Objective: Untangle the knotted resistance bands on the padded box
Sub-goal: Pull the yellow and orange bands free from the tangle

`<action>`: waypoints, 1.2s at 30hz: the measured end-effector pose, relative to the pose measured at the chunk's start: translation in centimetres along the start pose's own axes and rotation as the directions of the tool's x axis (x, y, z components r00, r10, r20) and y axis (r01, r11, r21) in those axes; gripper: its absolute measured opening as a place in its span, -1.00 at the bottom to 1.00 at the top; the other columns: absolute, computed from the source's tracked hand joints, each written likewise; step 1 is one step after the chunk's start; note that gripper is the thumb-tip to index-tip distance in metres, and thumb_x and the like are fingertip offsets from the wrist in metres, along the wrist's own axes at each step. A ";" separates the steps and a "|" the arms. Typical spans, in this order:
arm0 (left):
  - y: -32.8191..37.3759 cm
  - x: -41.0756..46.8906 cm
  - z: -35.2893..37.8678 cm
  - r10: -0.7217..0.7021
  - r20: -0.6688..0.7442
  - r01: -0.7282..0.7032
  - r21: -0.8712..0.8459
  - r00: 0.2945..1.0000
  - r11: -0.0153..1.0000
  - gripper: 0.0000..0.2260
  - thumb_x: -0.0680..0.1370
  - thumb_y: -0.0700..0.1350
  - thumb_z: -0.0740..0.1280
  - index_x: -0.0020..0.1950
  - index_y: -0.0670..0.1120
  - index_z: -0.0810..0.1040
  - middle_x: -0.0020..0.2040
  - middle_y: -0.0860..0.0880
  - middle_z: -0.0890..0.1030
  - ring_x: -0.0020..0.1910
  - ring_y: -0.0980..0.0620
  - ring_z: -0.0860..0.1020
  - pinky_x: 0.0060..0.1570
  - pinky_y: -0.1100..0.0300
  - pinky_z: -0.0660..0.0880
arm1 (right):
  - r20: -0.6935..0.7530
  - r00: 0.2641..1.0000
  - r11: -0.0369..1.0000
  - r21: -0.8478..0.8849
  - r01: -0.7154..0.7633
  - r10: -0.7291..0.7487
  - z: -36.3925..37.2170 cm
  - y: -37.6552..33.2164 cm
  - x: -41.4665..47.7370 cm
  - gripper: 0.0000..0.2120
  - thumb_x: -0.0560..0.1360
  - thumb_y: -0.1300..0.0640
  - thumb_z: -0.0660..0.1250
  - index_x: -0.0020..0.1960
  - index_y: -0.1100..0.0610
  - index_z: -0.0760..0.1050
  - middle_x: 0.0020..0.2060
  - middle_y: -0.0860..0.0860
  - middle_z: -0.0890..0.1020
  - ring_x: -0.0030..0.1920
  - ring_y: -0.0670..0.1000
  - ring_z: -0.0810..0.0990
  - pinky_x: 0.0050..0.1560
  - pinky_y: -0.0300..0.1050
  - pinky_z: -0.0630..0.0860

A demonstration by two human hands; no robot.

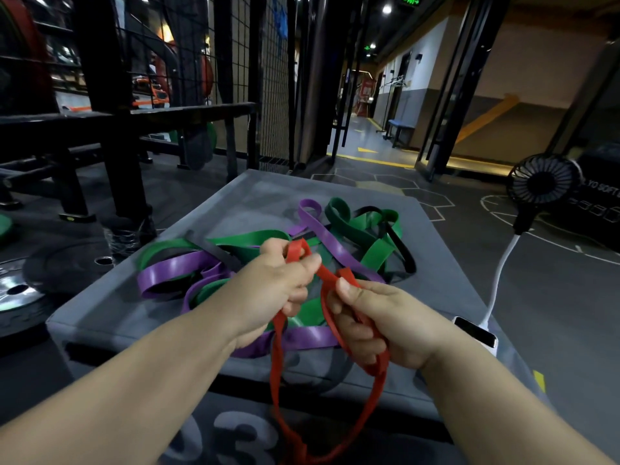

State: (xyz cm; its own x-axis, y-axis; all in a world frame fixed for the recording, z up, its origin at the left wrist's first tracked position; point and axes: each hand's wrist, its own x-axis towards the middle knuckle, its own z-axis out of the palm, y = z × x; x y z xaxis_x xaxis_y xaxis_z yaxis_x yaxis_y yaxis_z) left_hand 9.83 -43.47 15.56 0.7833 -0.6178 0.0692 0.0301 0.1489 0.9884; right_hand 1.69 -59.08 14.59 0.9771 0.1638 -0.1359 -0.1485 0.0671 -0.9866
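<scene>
While the red band is pinched by the left hand and right hand, purple bands and green bands at twelve o'clock on the padded box are judged still knotted.

The band tangle is spread on the padded box; a single band is hung over its near edge. A fan is set to the right, weight plates to the left.
</scene>
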 end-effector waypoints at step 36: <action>-3.1 1.4 -0.4 0.176 0.260 -0.212 0.118 0.949 0.970 -0.72 0.24 0.05 0.51 -0.30 -0.09 0.50 -0.45 0.02 0.55 -0.48 0.11 0.50 -0.40 0.29 0.46 | 0.473 0.803 0.761 0.648 -0.038 -0.362 -2.3 -2.6 -1.3 -0.58 0.63 -0.17 0.09 -0.11 0.18 0.41 -0.55 -0.10 0.23 -0.62 -0.17 0.16 -0.51 -0.26 0.28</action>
State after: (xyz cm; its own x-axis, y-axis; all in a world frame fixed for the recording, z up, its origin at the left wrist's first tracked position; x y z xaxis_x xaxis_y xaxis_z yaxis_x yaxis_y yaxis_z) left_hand 11.05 -44.47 12.51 0.5876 -0.7610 0.2749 -0.2099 0.1847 0.9601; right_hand 1.17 -61.75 17.12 0.7666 0.5725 0.2908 -0.2487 0.6823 -0.6875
